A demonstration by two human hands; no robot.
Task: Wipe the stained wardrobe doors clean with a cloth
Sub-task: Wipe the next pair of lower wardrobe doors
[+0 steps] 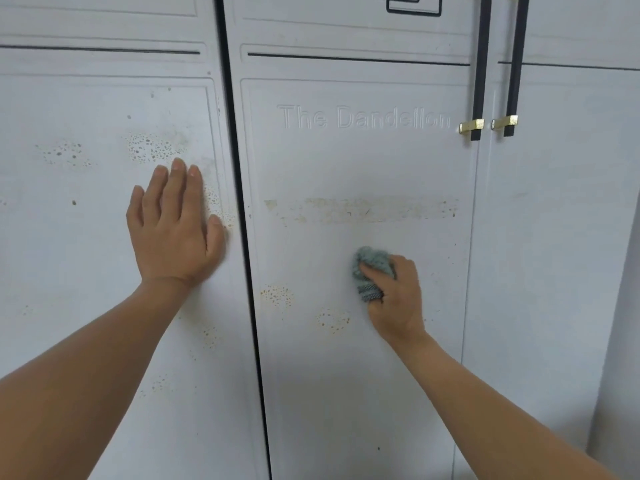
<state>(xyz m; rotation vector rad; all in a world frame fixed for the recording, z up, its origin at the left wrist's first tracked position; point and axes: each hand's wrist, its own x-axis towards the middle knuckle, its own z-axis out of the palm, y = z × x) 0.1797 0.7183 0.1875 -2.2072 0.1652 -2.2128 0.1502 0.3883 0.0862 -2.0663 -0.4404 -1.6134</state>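
Observation:
Pale grey wardrobe doors fill the view. My left hand point(175, 223) lies flat, fingers straight, on the left door point(86, 237), which carries brownish speckled stains point(152, 147). My right hand point(394, 296) grips a bunched grey-green cloth point(369, 268) and holds it against the middle door point(346, 375). Just above the cloth a long yellowish smear point(360, 209) runs across that door. Speckled patches point(277, 295) sit to the lower left of the cloth.
A dark gap point(242, 209) separates the left and middle doors. Two long black handles with gold ends point(479, 74) point(514, 74) hang at the upper right. Another door point(561, 237) lies to the right. Embossed lettering point(363, 117) reads "The Dandelion".

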